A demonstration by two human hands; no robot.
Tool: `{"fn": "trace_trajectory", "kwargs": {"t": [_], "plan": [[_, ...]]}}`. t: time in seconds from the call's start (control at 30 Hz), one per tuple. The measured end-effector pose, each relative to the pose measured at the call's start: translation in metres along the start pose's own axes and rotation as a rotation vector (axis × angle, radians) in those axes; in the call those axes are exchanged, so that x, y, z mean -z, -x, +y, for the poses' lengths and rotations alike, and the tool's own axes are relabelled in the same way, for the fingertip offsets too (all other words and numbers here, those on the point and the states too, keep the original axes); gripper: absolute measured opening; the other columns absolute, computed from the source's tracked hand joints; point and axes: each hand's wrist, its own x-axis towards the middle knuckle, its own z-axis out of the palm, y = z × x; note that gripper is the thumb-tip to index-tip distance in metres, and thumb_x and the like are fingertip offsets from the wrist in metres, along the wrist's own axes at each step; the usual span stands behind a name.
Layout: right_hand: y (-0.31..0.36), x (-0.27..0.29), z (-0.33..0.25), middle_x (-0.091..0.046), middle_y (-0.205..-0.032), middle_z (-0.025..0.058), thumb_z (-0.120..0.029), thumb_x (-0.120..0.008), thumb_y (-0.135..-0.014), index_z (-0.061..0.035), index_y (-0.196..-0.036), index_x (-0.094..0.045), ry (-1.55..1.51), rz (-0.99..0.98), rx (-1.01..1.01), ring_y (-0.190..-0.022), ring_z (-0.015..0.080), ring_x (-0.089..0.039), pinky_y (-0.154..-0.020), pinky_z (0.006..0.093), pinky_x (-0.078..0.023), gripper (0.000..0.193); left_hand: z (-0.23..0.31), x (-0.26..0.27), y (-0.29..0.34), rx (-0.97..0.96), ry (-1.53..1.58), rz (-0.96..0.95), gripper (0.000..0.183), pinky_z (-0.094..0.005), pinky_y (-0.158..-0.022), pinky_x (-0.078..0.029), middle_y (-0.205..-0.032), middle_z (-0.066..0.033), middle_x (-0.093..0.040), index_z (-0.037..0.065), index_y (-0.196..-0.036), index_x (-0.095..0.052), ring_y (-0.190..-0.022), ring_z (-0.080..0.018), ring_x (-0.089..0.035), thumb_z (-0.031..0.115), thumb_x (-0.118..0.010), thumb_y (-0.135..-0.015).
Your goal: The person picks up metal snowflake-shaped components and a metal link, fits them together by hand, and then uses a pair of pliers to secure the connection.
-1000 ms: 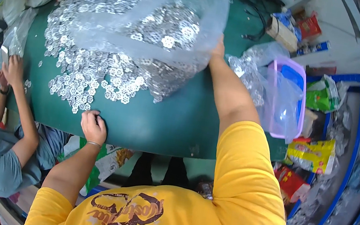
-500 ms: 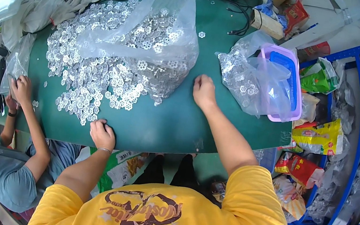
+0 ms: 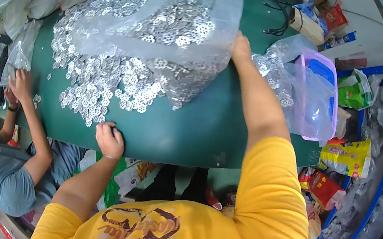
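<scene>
Seemingly, the right grip (image 3: 242, 49) touches the clear bag's (image 3: 187, 54) edge.

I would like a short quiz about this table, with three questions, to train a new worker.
1. True or false: the left hand rests on the green table.
2. The right hand is nearest to: A) the black cables; B) the large clear bag; C) the yellow package.
3. Fill in: the loose silvery pieces are ____-shaped.
Key: 1. true; 2. B; 3. flower.
</scene>
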Motion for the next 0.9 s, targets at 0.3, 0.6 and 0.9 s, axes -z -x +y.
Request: {"fn": "trace_trajectory", "kwargs": {"t": [0.3, 0.6, 0.9], "plan": [[0.232, 0.007, -0.01, -0.057, -0.08, 0.0086, -0.005, -0.057, -0.081, -0.0034, -0.099, -0.046, -0.58, -0.33, -0.174, -0.066, 0.0128, -0.054, -0.054, 0.026, -0.043, 0.021, -0.002, -0.003, 0.003, 0.052, -0.009, 0.015, 0.015, -0.0406, -0.074, -0.038, -0.089, -0.0134, -0.05, 0.007, -0.086, -0.052, -0.086, -0.0311, -0.049, 0.006, -0.053, -0.071], [0.244, 0.03, -0.136, -0.057, -0.104, 0.0165, -0.003, -0.056, -0.083, 0.0034, -0.122, -0.039, -1.074, -0.478, -0.275, -0.066, 0.0155, -0.06, -0.044, 0.0215, -0.044, 0.043, -0.004, -0.003, 0.006, 0.069, 0.007, 0.037, 0.014, -0.0405, -0.073, -0.037, -0.089, -0.011, -0.05, 0.009, -0.085, -0.052, -0.086, -0.0293, -0.049, 0.006, -0.054, -0.071], [0.191, 0.083, -0.114, -0.049, -0.068, 0.0026, -0.009, -0.067, -0.077, 0.0, -0.138, -0.007, -0.687, 0.127, -0.05, -0.05, 0.0091, -0.045, -0.045, 0.0209, -0.039, 0.085, -0.008, -0.001, 0.007, 0.102, 0.076, 0.072, 0.014, -0.04, -0.074, -0.037, -0.088, -0.0115, -0.049, 0.008, -0.085, -0.051, -0.086, -0.0303, -0.049, 0.006, -0.054, -0.072]]}}
